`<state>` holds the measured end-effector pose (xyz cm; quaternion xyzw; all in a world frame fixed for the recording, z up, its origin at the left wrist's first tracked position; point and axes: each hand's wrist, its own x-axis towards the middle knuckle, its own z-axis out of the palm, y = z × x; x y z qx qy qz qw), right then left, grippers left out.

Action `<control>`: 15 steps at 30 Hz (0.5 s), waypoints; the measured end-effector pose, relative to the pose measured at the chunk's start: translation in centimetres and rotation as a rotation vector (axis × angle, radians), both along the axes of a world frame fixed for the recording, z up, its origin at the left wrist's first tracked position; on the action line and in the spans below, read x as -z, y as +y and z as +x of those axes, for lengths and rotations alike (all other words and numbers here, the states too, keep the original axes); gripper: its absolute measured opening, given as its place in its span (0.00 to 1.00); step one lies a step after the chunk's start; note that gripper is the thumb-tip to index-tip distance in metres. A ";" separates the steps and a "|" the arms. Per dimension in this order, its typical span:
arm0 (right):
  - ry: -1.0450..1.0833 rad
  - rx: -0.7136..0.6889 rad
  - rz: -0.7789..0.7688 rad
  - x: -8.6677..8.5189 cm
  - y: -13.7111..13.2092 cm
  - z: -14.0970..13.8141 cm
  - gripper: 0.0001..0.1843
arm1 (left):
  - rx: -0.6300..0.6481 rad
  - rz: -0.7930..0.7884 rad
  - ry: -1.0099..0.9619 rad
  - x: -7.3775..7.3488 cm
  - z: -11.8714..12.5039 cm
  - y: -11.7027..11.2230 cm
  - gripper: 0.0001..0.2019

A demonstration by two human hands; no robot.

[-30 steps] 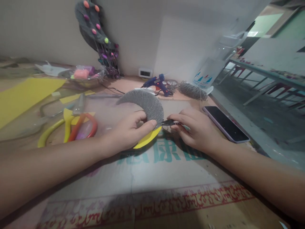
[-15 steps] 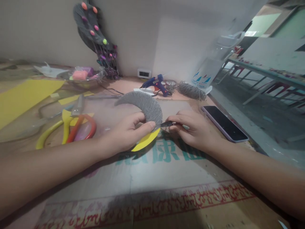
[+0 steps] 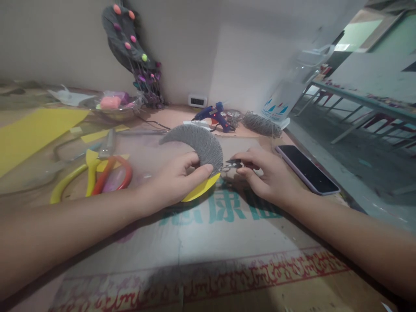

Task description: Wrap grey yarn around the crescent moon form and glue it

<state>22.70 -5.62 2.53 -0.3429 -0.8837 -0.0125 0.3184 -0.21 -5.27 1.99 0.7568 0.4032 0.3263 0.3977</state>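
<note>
The left hand [image 3: 183, 178] is clamped on the crescent [image 3: 208, 145], grey above and yellow at its lower end, at the middle of the surface [image 3: 208, 240]. The right hand [image 3: 264, 172], apart from it, pinches a dark tool [image 3: 235, 164] beside the crescent's edge.

Craft workshop (glue gun [image 3: 212, 114], yarn [image 3: 261, 124])
</note>
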 end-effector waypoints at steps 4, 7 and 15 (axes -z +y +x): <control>-0.057 -0.026 0.046 0.3 0.0 -0.1 0.12 | -0.047 0.034 0.062 -0.1 0.0 0.0 0.15; -0.061 -0.034 0.073 0.6 0.2 -0.1 0.12 | -0.052 0.078 0.095 -0.1 -0.1 -0.1 0.14; -0.141 -0.042 0.127 0.5 0.1 -0.1 0.13 | -0.032 0.064 0.090 -0.1 0.0 0.0 0.15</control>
